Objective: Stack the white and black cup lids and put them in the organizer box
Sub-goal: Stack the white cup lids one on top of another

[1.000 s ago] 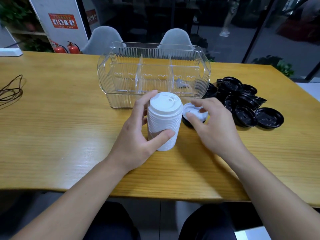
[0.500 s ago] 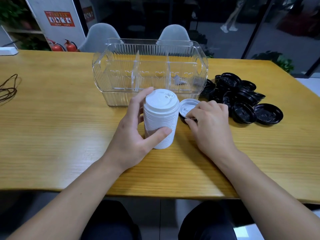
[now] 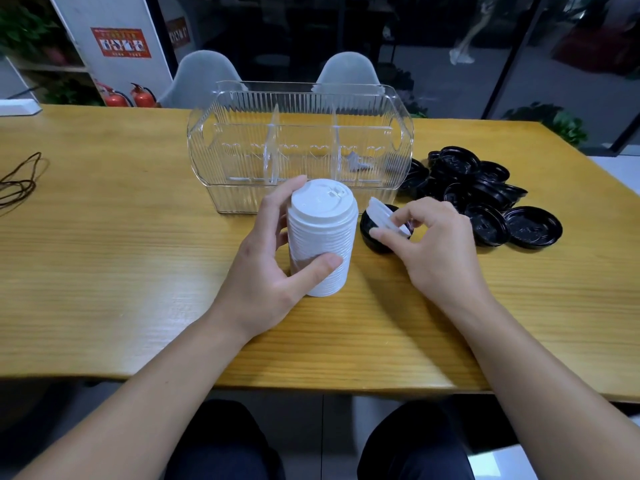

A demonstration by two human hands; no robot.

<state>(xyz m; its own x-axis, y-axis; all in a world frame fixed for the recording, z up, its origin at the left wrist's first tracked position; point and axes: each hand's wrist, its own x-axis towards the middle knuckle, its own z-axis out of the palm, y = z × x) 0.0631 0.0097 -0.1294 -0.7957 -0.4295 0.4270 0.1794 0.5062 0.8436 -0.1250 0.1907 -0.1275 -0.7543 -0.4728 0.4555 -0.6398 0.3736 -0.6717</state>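
A tall stack of white lids (image 3: pixel 322 237) stands upright on the wooden table (image 3: pixel 121 271), and my left hand (image 3: pixel 270 265) grips it from the left, thumb across its front. Just to its right my right hand (image 3: pixel 433 244) pinches a single white lid (image 3: pixel 384 216), tilted up on edge above a black lid (image 3: pixel 374 233) lying on the table. A loose pile of black lids (image 3: pixel 485 195) lies further right. The clear ribbed organizer box (image 3: pixel 298 147) with two dividers stands behind the stack, with only a small grey scrap inside.
A dark cord (image 3: pixel 20 178) lies coiled at the table's left edge. Two grey chairs (image 3: pixel 204 77) stand behind the table's far side. A white object (image 3: pixel 17 107) sits at the far left corner. My knees show below the near table edge.
My right hand has lifted the single white lid from flat on the black lid to a tilted, raised position. My left hand keeps its grip on the white stack.
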